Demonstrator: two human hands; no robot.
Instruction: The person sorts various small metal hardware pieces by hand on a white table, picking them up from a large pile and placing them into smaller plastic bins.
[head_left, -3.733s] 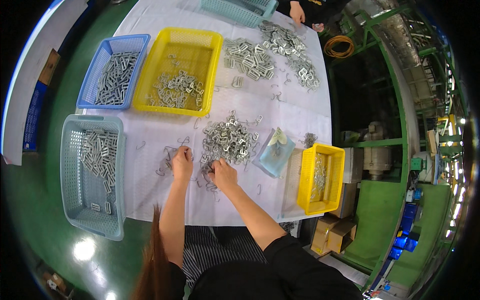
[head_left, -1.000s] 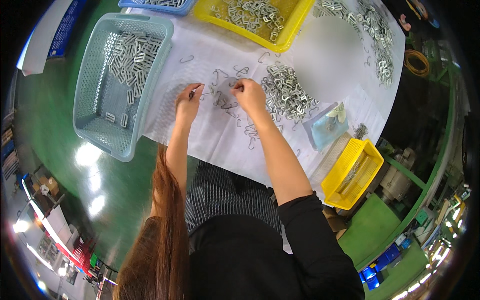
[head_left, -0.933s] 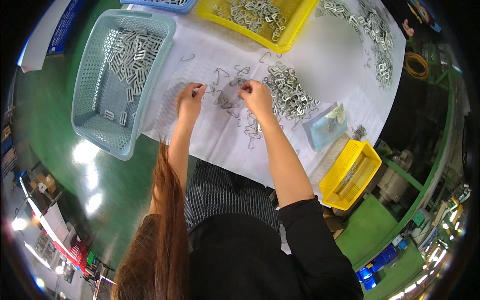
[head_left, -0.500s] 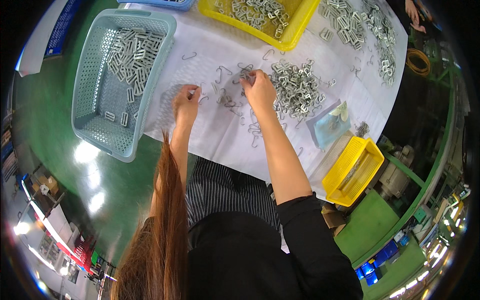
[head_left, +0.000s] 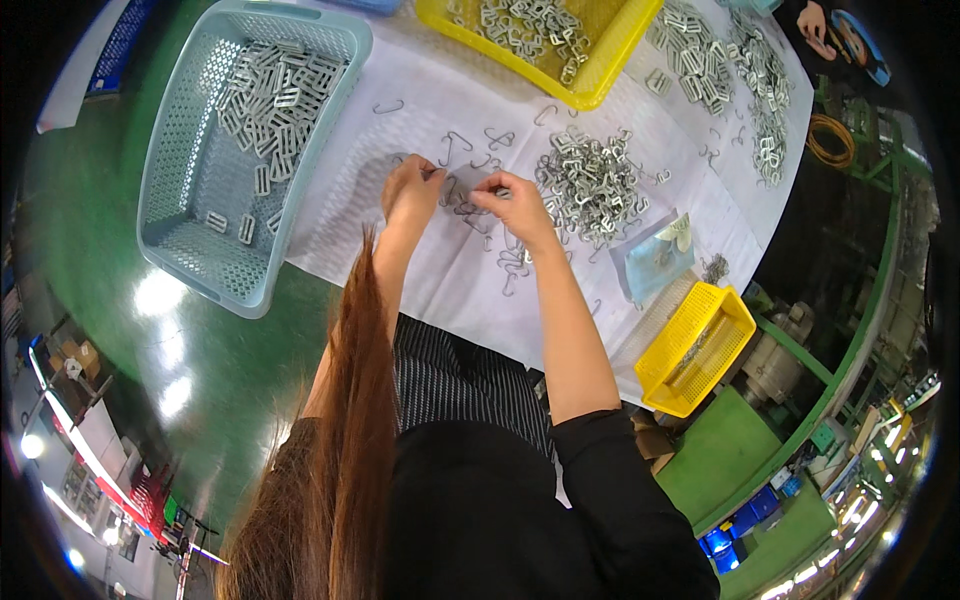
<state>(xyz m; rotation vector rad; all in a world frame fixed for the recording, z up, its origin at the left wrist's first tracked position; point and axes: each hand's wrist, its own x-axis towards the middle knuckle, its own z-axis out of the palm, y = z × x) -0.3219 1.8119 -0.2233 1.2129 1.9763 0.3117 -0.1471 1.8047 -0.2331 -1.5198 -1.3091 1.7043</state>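
Observation:
My left hand (head_left: 410,192) is closed in a pinch above the white-covered table (head_left: 350,205); what its fingertips hold is too small to make out. Close by on the right, my right hand (head_left: 515,207) also pinches, its thumb and fingertips beside some thin wire hooks (head_left: 466,208). Whether one of these hooks is in its grip cannot be told. More bent wire hooks (head_left: 456,142) lie loose just beyond both hands. A heap of small silvery metal buckles (head_left: 590,182) sits right of my right hand.
On the left stands a light-blue basket (head_left: 157,185) with flat slotted metal buckles. A yellow tray (head_left: 600,92) of metal parts is at the far side, with more piles (head_left: 690,60) to its right. A blue plastic bag (head_left: 660,262) and small yellow basket (head_left: 690,365) lie right. Another person's hand (head_left: 815,30) shows far right.
My left hand has moved right, toward my right hand, which has dropped slightly nearer to me. The two hands are now close together. The whole view has shifted a little.

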